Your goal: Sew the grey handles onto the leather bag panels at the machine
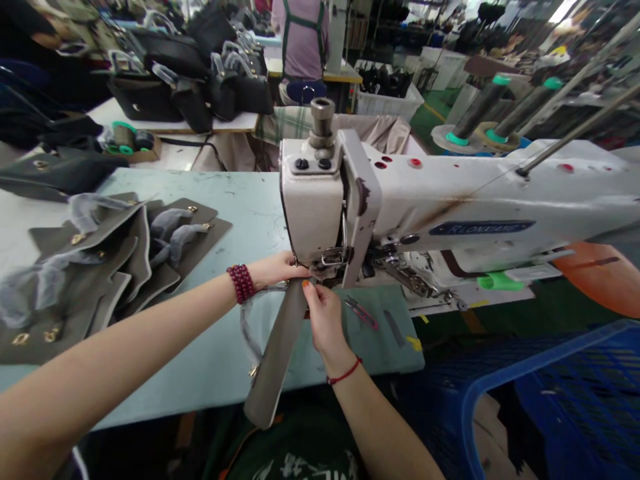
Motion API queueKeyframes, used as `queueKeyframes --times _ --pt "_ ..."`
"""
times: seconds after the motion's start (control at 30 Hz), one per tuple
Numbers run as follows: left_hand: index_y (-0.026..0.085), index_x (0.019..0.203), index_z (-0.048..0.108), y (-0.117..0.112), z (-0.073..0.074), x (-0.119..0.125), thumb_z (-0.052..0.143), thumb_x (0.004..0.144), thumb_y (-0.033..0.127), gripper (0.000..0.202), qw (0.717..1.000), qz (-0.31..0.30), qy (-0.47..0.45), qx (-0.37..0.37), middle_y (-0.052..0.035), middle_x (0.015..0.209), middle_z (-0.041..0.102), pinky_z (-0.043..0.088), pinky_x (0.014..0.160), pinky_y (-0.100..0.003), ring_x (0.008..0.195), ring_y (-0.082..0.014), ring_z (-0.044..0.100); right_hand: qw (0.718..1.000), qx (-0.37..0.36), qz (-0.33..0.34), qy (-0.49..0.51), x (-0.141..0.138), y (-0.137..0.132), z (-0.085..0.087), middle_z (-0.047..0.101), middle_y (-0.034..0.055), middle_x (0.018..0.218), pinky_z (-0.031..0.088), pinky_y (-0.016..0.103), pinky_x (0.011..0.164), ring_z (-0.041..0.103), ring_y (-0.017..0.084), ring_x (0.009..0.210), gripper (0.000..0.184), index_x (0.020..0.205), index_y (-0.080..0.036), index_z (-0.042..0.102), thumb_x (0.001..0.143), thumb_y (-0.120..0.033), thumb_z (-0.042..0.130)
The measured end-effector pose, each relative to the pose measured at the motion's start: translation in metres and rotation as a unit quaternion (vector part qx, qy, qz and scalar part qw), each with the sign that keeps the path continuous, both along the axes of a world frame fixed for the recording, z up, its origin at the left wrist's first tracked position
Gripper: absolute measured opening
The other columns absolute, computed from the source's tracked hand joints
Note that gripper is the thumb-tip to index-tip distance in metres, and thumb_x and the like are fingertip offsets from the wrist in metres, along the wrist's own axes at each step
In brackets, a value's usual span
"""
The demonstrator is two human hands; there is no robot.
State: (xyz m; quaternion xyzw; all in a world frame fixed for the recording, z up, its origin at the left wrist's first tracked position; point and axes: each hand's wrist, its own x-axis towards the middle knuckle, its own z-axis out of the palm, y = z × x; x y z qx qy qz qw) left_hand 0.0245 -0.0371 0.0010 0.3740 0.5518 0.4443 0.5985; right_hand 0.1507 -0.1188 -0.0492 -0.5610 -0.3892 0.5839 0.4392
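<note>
A grey leather bag panel (281, 357) hangs down toward me from beneath the head of a white sewing machine (315, 213). My left hand (277, 270) reaches in from the left, its fingers closed on the panel's upper end close to the needle area. Thumb on top, my right hand (324, 313) pinches the panel's right edge just below. A plastic-wrapped handle (249, 330) with a gold-coloured fitting shows along the panel's left side. The machine head and my hands hide the needle and the panel's far end.
Several grey bag panels (135, 260) with wrapped handles are piled on the left of the table (240, 193). Right of my hands lie thread snips (361, 312) and a grey strip (395, 328). A blue plastic basket (470, 400) stands at lower right. Black bags (150, 93) fill another table behind.
</note>
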Motion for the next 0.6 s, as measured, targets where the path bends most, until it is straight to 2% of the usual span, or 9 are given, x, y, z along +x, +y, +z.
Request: queueKeyframes --times 0.07,0.13,0.37,0.6 --pt "0.016 0.059 0.070 -0.007 -0.004 0.001 0.078 0.042 0.004 0.022 0.995 -0.102 0.001 -0.011 -0.0019 0.061 0.067 0.048 0.058 -0.026 0.062 -0.0201 0.060 1.000 0.011 0.018 -0.014 0.008 0.002 0.001 0.053 -0.0003 0.060 0.034 0.019 0.047 0.044 0.010 0.056 0.039 0.070 -0.014 0.061 0.080 -0.050 0.053" --pt "0.016 0.065 0.071 -0.014 -0.009 0.003 0.079 0.050 0.011 0.017 0.989 -0.147 0.004 0.001 -0.0028 0.069 0.070 0.048 0.062 -0.024 0.065 -0.0186 0.061 0.999 0.019 0.044 -0.014 0.017 0.004 0.002 0.053 -0.0006 0.060 0.032 0.019 0.047 0.042 0.010 0.055 0.038 0.072 -0.013 0.063 0.081 -0.049 0.053" --pt "0.015 0.071 0.072 -0.038 -0.014 0.013 0.077 0.061 0.026 0.015 0.991 -0.081 0.093 0.048 -0.0030 0.071 0.069 0.044 0.057 -0.022 0.063 -0.0165 0.057 0.987 0.008 0.162 -0.004 0.045 0.013 0.017 0.049 -0.0018 0.057 0.028 0.019 0.045 0.036 0.008 0.049 0.039 0.072 -0.013 0.060 0.080 -0.051 0.056" --pt "0.017 0.079 0.074 -0.033 -0.012 0.001 0.080 0.058 0.026 0.024 0.992 -0.097 0.057 0.055 -0.0047 0.081 0.071 0.048 0.068 -0.024 0.078 -0.0209 0.062 0.982 0.058 0.160 -0.075 0.050 0.005 0.016 0.046 -0.0016 0.057 0.027 0.019 0.047 0.037 0.009 0.054 0.045 0.062 -0.015 0.051 0.082 -0.055 0.052"
